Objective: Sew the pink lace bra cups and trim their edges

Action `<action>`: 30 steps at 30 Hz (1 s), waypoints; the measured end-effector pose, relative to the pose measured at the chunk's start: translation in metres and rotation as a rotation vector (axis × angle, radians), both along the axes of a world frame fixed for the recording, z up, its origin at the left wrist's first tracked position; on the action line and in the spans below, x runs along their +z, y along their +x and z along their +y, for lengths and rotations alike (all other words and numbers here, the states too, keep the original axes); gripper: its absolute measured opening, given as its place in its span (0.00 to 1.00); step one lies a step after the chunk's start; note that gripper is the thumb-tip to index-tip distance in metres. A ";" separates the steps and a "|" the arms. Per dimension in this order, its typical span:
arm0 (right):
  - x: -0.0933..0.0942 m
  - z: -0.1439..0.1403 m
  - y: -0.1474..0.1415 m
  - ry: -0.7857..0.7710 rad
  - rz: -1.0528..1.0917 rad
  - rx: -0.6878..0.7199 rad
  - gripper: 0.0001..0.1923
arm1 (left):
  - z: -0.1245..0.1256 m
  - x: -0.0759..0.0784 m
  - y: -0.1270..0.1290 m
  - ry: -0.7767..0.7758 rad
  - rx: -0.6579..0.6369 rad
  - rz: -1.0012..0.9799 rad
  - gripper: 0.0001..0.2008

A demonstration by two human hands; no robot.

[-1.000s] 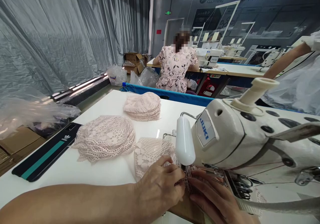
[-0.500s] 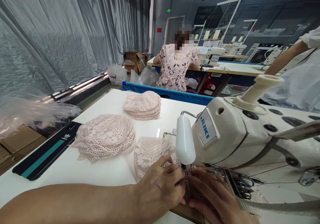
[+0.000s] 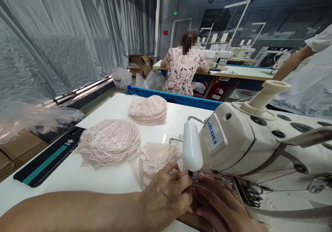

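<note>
My left hand [image 3: 168, 194] is closed, its fingertips pinching a pale pink lace piece [image 3: 158, 157] right beside the needle area of a white JUKI sewing machine [image 3: 228, 138]. Part of that lace lies flat on the table behind my knuckles. On the other side of the needle, my right hand [image 3: 223, 204] has its fingers long and close together, holding the lace edge between fingers and thumb. The machine head and my fingers hide the needle and most of the seam. A white lamp-like cylinder [image 3: 192, 145] hangs just above my left fingertips.
Two lace stacks, a nearer one [image 3: 110, 144] and a farther one [image 3: 148, 110], lie on the white table [image 3: 114, 180]. A dark phone-like case [image 3: 46, 159] lies at the left edge. Ahead, a person [image 3: 184, 67] sits at another machine; another person's arm [image 3: 293, 64] shows at right.
Both hands stay in nearly the same place at the needle, with the lace hardly shifted. The view has tilted very slightly; the arm at right has moved a little.
</note>
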State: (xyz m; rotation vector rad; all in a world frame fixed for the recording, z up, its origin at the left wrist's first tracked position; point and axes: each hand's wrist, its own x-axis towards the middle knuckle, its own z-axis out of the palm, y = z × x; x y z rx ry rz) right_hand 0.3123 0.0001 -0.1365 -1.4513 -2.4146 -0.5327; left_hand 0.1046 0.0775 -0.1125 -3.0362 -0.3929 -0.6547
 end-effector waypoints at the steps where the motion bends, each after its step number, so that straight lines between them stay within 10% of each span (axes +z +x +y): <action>1: 0.001 0.000 0.000 -0.001 0.010 0.001 0.22 | 0.000 0.001 0.000 0.001 0.002 -0.002 0.07; 30: 0.001 -0.001 -0.006 0.037 0.104 -0.051 0.19 | -0.002 0.002 0.001 0.043 0.022 -0.008 0.10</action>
